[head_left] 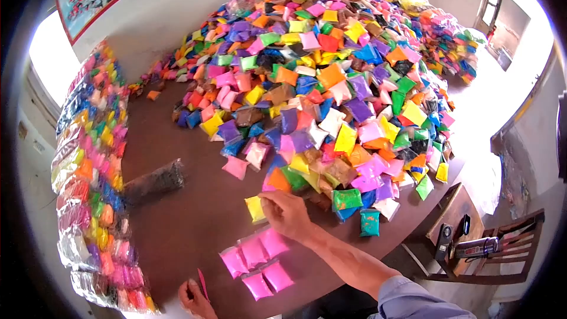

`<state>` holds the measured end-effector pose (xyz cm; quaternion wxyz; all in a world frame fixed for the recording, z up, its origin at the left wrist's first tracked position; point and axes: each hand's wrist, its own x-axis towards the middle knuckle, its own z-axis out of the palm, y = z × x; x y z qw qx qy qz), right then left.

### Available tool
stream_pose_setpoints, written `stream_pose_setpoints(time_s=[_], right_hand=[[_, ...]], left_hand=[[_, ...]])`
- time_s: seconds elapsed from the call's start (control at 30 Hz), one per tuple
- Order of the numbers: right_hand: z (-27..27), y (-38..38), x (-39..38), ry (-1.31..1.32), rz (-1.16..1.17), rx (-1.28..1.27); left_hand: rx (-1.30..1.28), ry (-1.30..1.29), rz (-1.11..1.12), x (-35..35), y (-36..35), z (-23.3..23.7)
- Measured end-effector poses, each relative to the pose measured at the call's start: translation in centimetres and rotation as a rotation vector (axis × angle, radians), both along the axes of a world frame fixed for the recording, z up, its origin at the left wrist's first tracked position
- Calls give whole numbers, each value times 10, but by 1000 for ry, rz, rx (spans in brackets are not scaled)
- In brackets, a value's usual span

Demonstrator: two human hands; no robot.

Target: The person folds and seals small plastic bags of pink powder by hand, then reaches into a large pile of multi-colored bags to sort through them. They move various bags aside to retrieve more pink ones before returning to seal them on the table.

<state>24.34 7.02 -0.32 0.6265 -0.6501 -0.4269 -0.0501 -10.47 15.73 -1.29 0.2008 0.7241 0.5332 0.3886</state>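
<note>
My right hand is closed, its fingertips pinched at the edge of a small yellow packet near the front of the pile. The fingers partly cover that packet. Several bright pink packets lie flat in two short rows on the table, just below my right wrist. At the bottom edge, my left hand is curled around a thin pink packet, seen edge-on. A teal packet with orange specks and a green one lie to the right of my right hand.
A huge heap of coloured packets covers the back of the brown table. Stacked bundles of packets line its left edge, beside a dark clear-wrapped bundle. At right stands a wooden chair near a bottle.
</note>
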Motion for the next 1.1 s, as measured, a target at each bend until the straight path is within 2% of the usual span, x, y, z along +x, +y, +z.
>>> stream_pose_setpoints(time_s=[0.03, 0.07, 0.1, 0.17, 0.27, 0.4, 0.47, 0.57, 0.67, 0.7, 0.77, 0.8, 0.87, 0.97, 1.03, 1.1], right_hand=[[-1, 0, 1, 18, 9, -17], [-4, 1, 1, 27, 34, -7], [-3, 1, 2, 28, 27, -4], [0, 1, 3, 52, 72, -4], [1, 2, 5, 119, 95, -3], [4, 1, 7, 192, 140, -6], [5, 1, 7, 193, 144, 3], [2, 2, 8, 216, 145, 10], [0, 3, 8, 186, 142, 35], [1, 3, 8, 203, 140, 27], [1, 4, 9, 219, 139, 32], [0, 5, 9, 206, 131, 37], [-4, 4, 8, 197, 111, 44], [-6, 5, 9, 218, 113, 25], [-5, 7, 8, 263, 142, -46], [-11, 9, 9, 204, 90, -10]], left_hand=[[78, 67, 47, 4, -1, 4], [42, -49, 35, -7, 9, -18], [44, -47, 28, -5, 8, -15], [-131, -158, 109, -2, 5, -7], [-67, -298, 6, -14, 13, -27], [-62, -210, 43, -9, 13, -17], [-118, -264, 142, -1, 9, -11], [-179, -367, 174, 8, 5, 4], [-232, -465, 60, -21, 26, -18], [-220, -465, 61, -24, 35, -11], [-427, -569, 17, -23, 55, 6], [-418, -565, 11, -17, 65, 14], [-250, -365, -226, 13, 83, 34], [-273, -265, -246, 113, 74, 95], [-124, -155, -500, 171, 65, 107], [-79, 135, -673, 235, 26, 141]])
